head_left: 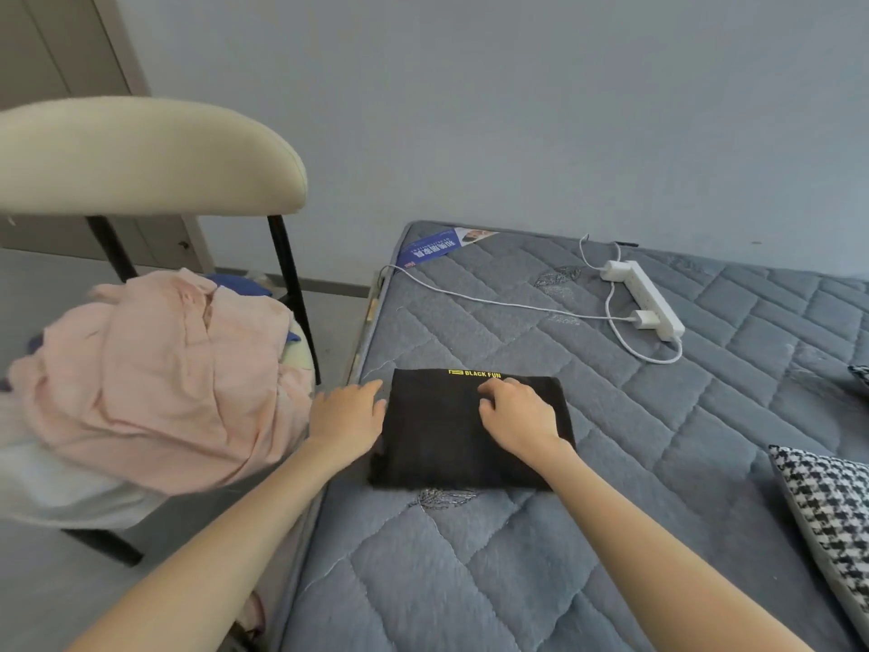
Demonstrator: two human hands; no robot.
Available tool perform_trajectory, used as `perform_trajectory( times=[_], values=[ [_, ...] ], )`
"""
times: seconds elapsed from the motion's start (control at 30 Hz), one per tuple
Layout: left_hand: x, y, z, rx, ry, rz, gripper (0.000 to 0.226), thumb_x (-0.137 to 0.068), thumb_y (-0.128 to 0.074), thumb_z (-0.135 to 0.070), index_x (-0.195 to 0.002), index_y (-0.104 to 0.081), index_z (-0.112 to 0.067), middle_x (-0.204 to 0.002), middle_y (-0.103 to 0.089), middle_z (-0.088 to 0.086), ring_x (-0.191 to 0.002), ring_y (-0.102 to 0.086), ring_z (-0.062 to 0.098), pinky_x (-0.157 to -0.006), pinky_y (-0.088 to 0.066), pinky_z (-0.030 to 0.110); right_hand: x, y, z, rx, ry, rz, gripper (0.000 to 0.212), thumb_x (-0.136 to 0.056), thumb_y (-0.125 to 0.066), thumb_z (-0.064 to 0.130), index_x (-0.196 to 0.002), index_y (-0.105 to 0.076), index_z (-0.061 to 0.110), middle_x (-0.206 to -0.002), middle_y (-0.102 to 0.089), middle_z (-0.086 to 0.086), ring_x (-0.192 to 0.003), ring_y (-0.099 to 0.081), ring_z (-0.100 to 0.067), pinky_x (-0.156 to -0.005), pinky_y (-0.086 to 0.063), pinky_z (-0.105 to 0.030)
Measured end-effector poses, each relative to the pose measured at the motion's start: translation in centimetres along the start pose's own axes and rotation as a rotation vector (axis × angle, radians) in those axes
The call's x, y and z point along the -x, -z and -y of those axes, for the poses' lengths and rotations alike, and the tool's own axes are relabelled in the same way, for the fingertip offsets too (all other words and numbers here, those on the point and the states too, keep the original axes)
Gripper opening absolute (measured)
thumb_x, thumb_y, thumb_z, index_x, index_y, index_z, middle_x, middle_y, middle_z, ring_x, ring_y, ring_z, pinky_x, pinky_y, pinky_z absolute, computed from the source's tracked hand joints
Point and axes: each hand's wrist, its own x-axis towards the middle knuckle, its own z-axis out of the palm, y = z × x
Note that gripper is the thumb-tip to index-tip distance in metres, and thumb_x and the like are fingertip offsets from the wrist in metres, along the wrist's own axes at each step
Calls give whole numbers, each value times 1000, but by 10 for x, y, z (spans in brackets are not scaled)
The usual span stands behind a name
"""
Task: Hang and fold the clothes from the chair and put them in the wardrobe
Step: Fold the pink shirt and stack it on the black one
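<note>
Fingers (370,393) of the left hand (345,418) lie straight against the folded black garment (442,447) on the mattress (658,440); the right hand (517,416) rests on top, fingers bent, pinch unclear. Squaring its 4 edges should keep it tidy.

Two hands (348,416) (517,411), one black garment (442,444), one chair (141,152), one power strip (646,294).

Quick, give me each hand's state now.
Left hand: open, fingers straight against the folded black garment's left edge.
Right hand: fingers bent on the garment's top; grip cannot be told.
</note>
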Motion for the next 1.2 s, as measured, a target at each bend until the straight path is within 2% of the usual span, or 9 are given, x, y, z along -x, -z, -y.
perform_trajectory(
  times=[0.17, 0.43, 0.6, 0.73, 0.93, 1.0, 1.07, 1.13, 1.2],
  values=[
    [37, 30, 45, 75, 54, -115, 44, -101, -35, -31, -144, -41, -21, -127, -61, 5, -107, -59, 25, -76, -42, 29, 14, 7, 60, -123, 115, -16, 33, -98, -44, 27, -127, -58, 22, -128, -60, 1, -115, -57, -23, -91, -49, -38],
    [102, 55, 138, 172, 331, -156, 46, -101, -34, -28, -146, -36, -19, -137, -53, 8, -119, -53, 29, -92, -46, 38, 20, -20, 150, -272, 276, 99, 32, -97, -44, 24, -127, -57, 23, -126, -61, 1, -111, -58, -22, -90, -51, -38],
    [134, 57, 182, 328, 378, -192, 49, -100, -36, -23, -149, -31, -19, -142, -49, 6, -123, -50, 26, -96, -43, 34, 21, -61, 199, -285, 330, 199, 39, -95, -46, 27, -133, -47, 21, -131, -55, -4, -112, -56, -23, -90, -50, -40],
    [148, 55, 204, 400, 368, -192, 51, -99, -39, -18, -150, -30, -21, -143, -46, 7, -126, -47, 24, -98, -39, 31, 15, -101, 220, -326, 256, 257, 49, -94, -47, 30, -140, -34, 18, -127, -55, -11, -105, -58, -29, -84, -52, -39],
    [153, 42, 233, 459, 361, -210, 50, -97, -40, -26, -146, -33, -32, -142, -48, 2, -124, -50, 24, -98, -45, 44, -5, -150, 239, -600, -107, 359, 60, -96, -45, 39, -144, -24, 12, -135, -49, -13, -116, -53, -33, -91, -47, -40],
    [151, 40, 237, 457, 348, -213, 49, -98, -41, -26, -146, -33, -30, -142, -48, 1, -126, -48, 23, -99, -44, 44, -12, -161, 242, -580, -126, 348, 45, -96, -44, 34, -133, -37, 10, -130, -50, -13, -110, -54, -31, -90, -49, -39],
    [147, 37, 239, 450, 326, -201, 50, -100, -41, -26, -149, -29, -29, -143, -45, -1, -128, -45, 20, -101, -43, 41, -16, -168, 244, -473, -67, 252, 23, -98, -40, 31, -106, -47, 11, -117, -52, -13, -96, -55, -27, -82, -49, -38],
    [142, 36, 238, 444, 302, -193, 52, -101, -41, -26, -150, -27, -29, -145, -42, -3, -131, -41, 18, -102, -41, 38, -15, -167, 247, -419, 22, 135, 24, -101, -34, 30, -89, -45, 13, -106, -52, -11, -86, -54, -26, -74, -45, -36],
    [138, 38, 235, 449, 281, -201, 53, -101, -42, -27, -150, -25, -29, -147, -40, -3, -133, -38, 17, -105, -38, 36, -11, -156, 251, -529, 149, 57, 22, -102, -34, 29, -87, -44, 17, -97, -55, -7, -83, -55, -25, -67, -42, -33]
  ],
)
